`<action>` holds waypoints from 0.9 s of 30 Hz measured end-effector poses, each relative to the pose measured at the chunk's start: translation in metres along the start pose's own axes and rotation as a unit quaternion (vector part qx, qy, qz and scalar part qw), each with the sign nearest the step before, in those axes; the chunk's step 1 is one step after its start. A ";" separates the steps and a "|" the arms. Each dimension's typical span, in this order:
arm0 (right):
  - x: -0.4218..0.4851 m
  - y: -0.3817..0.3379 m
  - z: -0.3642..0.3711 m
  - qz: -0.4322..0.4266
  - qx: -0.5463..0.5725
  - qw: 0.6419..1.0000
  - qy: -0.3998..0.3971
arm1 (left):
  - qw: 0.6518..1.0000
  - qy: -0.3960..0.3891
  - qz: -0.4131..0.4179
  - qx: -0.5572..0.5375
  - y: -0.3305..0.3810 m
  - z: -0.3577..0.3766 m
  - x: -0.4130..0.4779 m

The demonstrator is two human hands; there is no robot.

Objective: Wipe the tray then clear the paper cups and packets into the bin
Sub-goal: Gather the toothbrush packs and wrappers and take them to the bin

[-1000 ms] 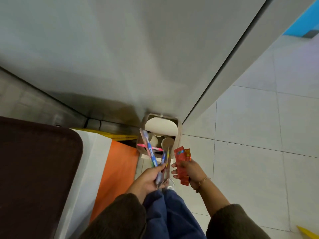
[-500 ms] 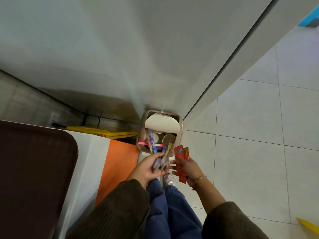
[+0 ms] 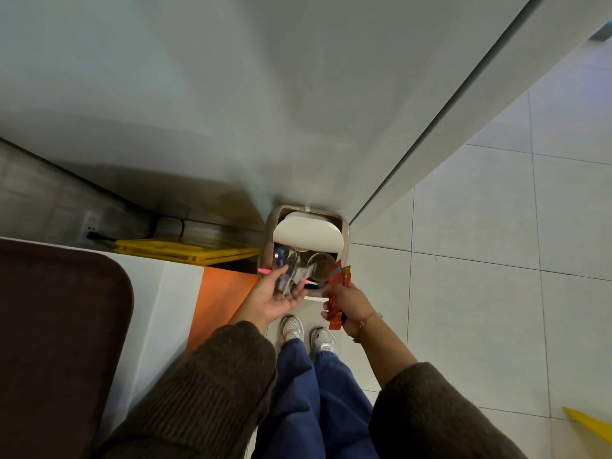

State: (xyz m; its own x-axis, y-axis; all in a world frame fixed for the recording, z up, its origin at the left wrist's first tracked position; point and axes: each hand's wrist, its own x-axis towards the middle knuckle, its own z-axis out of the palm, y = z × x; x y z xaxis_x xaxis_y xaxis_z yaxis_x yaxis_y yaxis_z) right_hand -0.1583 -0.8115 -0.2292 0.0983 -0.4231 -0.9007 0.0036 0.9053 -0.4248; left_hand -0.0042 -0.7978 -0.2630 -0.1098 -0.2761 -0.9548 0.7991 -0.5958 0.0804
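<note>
left hand [image 3: 271, 299] splayed wide over bin [image 3: 346, 238], blurred packets [image 3: 285, 270] at fingertips | right hand [image 3: 347, 303] gripping red packets [image 3: 340, 276] beside bin rim

No legible text anywhere; only blurred blue print on red packets [image 3: 340, 276]

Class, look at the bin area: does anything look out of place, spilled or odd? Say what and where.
A thin pink stick lies across the near rim of the bin, one end poking past the left edge rather than dropped inside. Nothing looks spilled on the floor tiles. The right hand holds red packets.
</note>
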 end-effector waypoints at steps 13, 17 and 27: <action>0.062 -0.023 0.038 0.063 -0.146 0.987 0.038 | 1.000 -0.023 0.012 -0.010 -0.003 -0.003 -0.016; 0.068 -0.019 0.053 -0.038 -0.133 0.982 0.126 | 0.999 -0.020 0.026 0.040 -0.013 -0.003 -0.015; 0.052 -0.004 0.046 -0.083 -0.146 0.986 0.019 | 0.989 0.042 0.139 0.020 -0.019 -0.015 0.008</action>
State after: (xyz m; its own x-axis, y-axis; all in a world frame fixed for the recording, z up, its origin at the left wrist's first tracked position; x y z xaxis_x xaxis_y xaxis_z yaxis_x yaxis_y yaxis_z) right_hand -0.1070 -0.8353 -0.2703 0.0826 -0.5705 -0.8171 -0.2698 0.7765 -0.5694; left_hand -0.0113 -0.7778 -0.2763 0.1625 -0.3711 -0.9143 0.7673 -0.5351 0.3535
